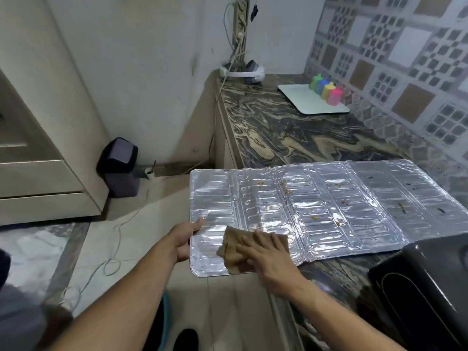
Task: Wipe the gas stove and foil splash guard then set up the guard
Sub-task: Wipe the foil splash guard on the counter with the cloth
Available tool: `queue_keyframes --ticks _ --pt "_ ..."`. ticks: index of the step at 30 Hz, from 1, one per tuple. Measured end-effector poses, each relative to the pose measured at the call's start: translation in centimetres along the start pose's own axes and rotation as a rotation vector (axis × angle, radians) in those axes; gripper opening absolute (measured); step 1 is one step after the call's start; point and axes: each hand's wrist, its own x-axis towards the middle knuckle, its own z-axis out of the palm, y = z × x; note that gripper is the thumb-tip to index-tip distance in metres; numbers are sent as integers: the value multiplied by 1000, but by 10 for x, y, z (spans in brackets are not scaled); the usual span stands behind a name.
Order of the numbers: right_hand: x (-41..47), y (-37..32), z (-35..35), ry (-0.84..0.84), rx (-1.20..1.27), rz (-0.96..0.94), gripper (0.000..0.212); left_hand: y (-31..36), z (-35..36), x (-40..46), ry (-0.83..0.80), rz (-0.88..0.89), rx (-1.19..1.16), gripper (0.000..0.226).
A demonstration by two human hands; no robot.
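**Foil guard flat on counter, cloth on it**

Head view: marbled counter [278, 127] runs along patterned tile wall; white tray [298, 97] w/ coloured bottles at far end, dark bin [119, 165] on floor by wall. Foil splash guard [329, 209] lies unfolded, near-left end overhanging counter edge. Left hand [186, 240] grips that end, thumb on top. Right hand [268, 254] flat, fingers straight, pressing brown cloth [238, 249] onto foil. Stove [425, 282] cut off at right edge; food specks on foil too small to identify.
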Motion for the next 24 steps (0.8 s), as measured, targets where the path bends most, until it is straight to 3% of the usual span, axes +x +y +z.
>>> queue_keyframes --ticks 3,6,8,11,17,21,24 --pt "1 17 -13 67 -14 139 64 -2 2 -5 -53 24 -66 39" --pt "6 23 -20 62 -45 335 52 -9 6 -11 -163 43 -170 56" --pt "8 13 -15 78 -27 350 44 -15 9 -15 -244 38 -227 68" --pt "8 -14 -5 100 69 233 55 -21 13 -17 -328 23 -323 82" --pt "8 -59 -2 71 330 -11 44 -22 13 -22 -326 39 -388 90" --pt "-3 -39 -8 24 247 -110 49 -21 13 -22 -290 59 -398 83" --pt "-13 -12 -19 19 155 -43 50 -23 14 -23 -294 58 -407 73"
